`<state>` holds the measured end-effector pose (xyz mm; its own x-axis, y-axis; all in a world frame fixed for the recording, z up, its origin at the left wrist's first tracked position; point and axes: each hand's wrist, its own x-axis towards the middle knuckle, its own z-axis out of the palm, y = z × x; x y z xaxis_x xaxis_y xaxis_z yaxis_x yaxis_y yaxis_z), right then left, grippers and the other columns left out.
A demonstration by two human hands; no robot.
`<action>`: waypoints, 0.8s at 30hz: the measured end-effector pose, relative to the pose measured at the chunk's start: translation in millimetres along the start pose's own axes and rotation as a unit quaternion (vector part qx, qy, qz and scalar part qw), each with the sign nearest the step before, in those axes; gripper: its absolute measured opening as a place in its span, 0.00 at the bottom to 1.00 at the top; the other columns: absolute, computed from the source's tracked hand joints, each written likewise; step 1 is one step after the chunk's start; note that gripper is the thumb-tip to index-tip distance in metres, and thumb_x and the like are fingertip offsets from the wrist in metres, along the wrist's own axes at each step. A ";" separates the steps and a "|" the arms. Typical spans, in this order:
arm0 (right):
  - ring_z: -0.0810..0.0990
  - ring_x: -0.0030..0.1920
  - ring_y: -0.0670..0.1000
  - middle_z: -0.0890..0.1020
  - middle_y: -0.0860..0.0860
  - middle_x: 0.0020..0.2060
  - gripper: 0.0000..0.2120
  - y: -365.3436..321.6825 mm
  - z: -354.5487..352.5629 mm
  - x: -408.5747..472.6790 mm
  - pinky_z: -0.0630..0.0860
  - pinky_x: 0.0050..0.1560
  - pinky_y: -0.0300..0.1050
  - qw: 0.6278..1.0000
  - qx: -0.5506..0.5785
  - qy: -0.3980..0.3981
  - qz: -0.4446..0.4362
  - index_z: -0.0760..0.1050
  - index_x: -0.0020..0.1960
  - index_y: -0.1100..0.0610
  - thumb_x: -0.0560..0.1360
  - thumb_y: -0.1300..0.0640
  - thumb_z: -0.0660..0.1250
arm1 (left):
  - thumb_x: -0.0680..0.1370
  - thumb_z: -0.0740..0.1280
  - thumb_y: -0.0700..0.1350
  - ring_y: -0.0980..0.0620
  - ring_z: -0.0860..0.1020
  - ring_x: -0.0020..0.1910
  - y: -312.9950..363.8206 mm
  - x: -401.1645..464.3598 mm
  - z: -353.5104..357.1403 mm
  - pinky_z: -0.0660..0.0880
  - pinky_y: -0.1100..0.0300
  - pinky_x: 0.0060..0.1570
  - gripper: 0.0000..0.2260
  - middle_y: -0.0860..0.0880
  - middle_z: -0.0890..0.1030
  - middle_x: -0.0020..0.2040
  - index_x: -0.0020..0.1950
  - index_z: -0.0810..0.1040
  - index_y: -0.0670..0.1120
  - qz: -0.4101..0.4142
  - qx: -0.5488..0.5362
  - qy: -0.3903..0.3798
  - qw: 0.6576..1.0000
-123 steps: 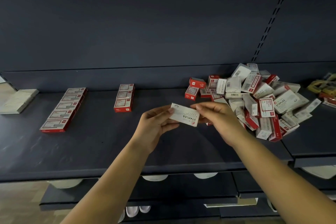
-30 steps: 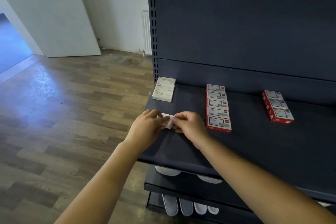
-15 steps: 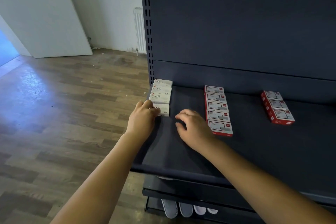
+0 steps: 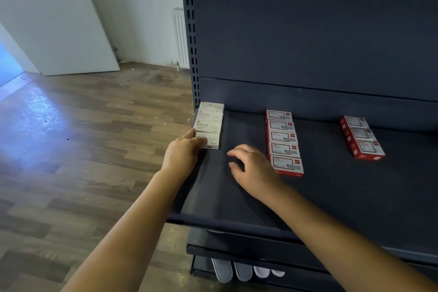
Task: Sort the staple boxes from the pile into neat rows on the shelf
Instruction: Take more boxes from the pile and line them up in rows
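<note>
Touching nearest white box [image 4: 211,141]: left hand [image 4: 183,153].

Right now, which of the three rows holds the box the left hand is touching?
The white row at the shelf's left edge; the left hand rests on its front box. Both other rows are red.

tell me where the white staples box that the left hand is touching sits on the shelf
In the head view, that white box is frontmost in the white row at the shelf's left edge, under the left hand.
</note>
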<state>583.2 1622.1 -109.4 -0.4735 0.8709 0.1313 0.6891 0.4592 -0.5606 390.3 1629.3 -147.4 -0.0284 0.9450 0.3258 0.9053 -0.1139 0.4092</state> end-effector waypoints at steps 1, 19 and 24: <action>0.72 0.60 0.51 0.76 0.52 0.58 0.14 0.5 -0.2 -0.8 0.67 0.60 0.41 1.000 0.002 -0.001 0.000 0.75 0.62 0.60 0.77 0.60 0.62 | 0.70 0.61 0.40 0.39 0.79 0.41 0.4 0.1 -2.7 0.77 0.48 0.37 0.10 0.46 0.80 0.54 0.46 0.81 0.44 0.007 0.003 -0.005 1.000; 0.70 0.63 0.51 0.74 0.52 0.61 0.18 15.7 -29.9 -23.5 0.63 0.62 0.39 0.999 -0.020 0.029 -0.030 0.71 0.66 0.59 0.77 0.59 0.63 | 0.73 0.60 0.46 0.37 0.77 0.55 71.4 -21.1 -2.0 0.78 0.45 0.48 0.14 0.39 0.79 0.55 0.51 0.80 0.41 0.062 0.061 0.013 0.996; 0.72 0.61 0.55 0.76 0.54 0.59 0.17 41.5 -51.0 -45.4 0.67 0.61 0.45 0.998 -0.040 0.052 -0.022 0.73 0.64 0.61 0.75 0.61 0.65 | 0.73 0.57 0.48 0.41 0.78 0.55 116.1 -38.4 12.0 0.77 0.50 0.51 0.17 0.44 0.81 0.54 0.52 0.81 0.43 0.107 0.061 0.009 0.992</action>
<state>661.3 1610.5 -96.9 -0.4469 0.8614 0.2412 0.7127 0.5058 -0.4860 501.6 1583.5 -122.5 0.1633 0.8976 0.4094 0.9361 -0.2720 0.2229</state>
